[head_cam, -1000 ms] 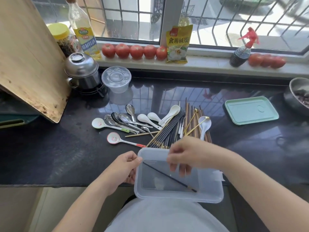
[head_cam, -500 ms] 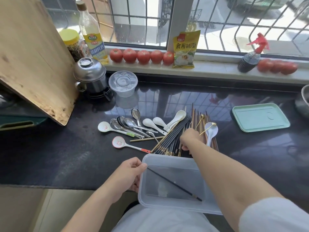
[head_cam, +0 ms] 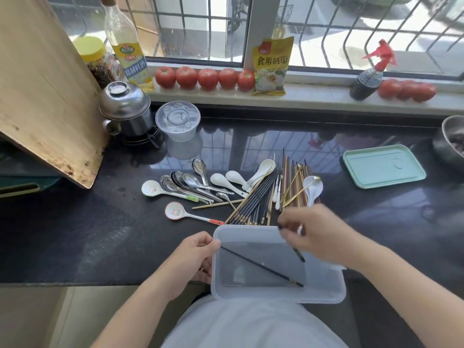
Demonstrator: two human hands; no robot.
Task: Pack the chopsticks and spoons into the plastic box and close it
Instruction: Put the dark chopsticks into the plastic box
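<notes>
Clear plastic box (head_cam: pixel 326 292) sits at counter edge, nearest; one dark chopstick (head_cam: pixel 261 266) lies diagonally inside. Left hand (head_cam: pixel 190 259) grips box's left rim. Right hand (head_cam: pixel 319 234) over box's far right corner, pinching another dark chopstick (head_cam: pixel 298 254), blurred. Just behind: pile of chopsticks (head_cam: pixel 263 199), metal and white spoons (head_cam: pixel 190 184). Mint lid (head_cam: pixel 384 165) far right; tomatoes (head_cam: pixel 206 77) on sill.

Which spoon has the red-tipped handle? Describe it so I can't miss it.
Start at the clear plastic box at the counter's front edge. Just beyond its far-left corner lies a white spoon, apart from the heap. Only it has a red rim, red bowl drawing and red handle tip.
</notes>
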